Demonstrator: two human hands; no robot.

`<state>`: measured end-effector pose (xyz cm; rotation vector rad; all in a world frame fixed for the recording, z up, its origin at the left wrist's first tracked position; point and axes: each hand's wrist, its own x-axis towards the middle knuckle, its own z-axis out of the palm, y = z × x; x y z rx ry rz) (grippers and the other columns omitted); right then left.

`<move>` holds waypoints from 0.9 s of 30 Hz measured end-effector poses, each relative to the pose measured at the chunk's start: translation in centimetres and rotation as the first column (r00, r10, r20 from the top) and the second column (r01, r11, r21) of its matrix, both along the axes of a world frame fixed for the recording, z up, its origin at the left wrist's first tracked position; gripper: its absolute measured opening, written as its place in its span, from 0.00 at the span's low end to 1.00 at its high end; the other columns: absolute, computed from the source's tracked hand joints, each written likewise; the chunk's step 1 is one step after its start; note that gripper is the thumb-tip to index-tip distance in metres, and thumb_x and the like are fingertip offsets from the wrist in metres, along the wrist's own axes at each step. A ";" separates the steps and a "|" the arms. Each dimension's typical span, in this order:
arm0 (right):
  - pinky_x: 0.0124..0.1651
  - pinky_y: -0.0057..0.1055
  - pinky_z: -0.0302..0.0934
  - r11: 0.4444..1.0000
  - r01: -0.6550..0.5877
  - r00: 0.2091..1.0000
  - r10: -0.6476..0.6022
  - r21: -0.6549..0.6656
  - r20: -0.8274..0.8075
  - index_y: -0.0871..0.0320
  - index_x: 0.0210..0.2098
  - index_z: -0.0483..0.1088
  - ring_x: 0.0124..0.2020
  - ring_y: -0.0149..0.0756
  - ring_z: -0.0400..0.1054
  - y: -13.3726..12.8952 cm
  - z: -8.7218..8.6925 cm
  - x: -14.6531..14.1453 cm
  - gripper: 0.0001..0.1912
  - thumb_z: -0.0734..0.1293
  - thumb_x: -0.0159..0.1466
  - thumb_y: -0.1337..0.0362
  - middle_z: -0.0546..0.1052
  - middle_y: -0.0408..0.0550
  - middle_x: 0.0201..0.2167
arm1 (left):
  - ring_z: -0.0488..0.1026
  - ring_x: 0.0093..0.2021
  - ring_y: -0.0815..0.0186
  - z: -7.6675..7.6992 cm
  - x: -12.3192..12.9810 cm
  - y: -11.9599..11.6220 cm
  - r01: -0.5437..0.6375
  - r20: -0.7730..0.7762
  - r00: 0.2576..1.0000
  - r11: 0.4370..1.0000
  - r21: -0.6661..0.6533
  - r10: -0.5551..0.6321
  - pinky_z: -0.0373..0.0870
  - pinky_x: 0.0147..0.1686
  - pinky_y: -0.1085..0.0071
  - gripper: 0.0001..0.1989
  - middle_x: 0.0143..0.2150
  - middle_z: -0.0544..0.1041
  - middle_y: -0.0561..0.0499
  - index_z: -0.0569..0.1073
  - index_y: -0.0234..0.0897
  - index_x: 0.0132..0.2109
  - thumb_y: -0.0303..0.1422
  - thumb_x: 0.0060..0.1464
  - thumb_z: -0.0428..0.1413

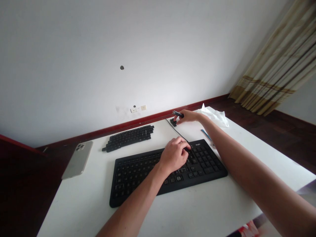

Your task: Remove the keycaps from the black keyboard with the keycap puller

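My left hand (174,155) rests curled on the upper right part of a black computer keyboard (145,177), its fingertips down among the keys. I cannot tell whether they grip a key. At the far side of the white table (74,210), my right hand (188,116) pinches a slim dark tool (178,114) just above a small heap of black keycaps (173,122). A longer group of black keycaps (128,138) lies to the left, and a thin black cable (177,131) runs from the keyboard past the small heap.
A silver smartphone (77,159) lies near the table's left edge. A crumpled white tissue (214,117) and a blue pen (206,135) lie at the back right. The table's far edge meets a dark red skirting board (148,118) below a white wall.
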<state>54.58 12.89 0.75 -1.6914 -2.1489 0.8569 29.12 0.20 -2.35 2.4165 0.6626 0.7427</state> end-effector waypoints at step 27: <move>0.28 0.33 0.45 0.836 0.402 0.863 -0.209 0.373 -0.460 0.59 0.27 0.70 0.23 0.28 0.51 -4.5 8.9 -3.8 0.20 0.74 0.65 0.49 0.62 0.40 0.21 | 0.75 0.48 0.59 0.1 -0.2 0.1 0.023 0.012 1.000 1.000 -0.007 -0.023 0.74 0.54 0.62 0.15 0.47 0.77 0.49 0.79 0.39 0.44 0.19 0.57 0.52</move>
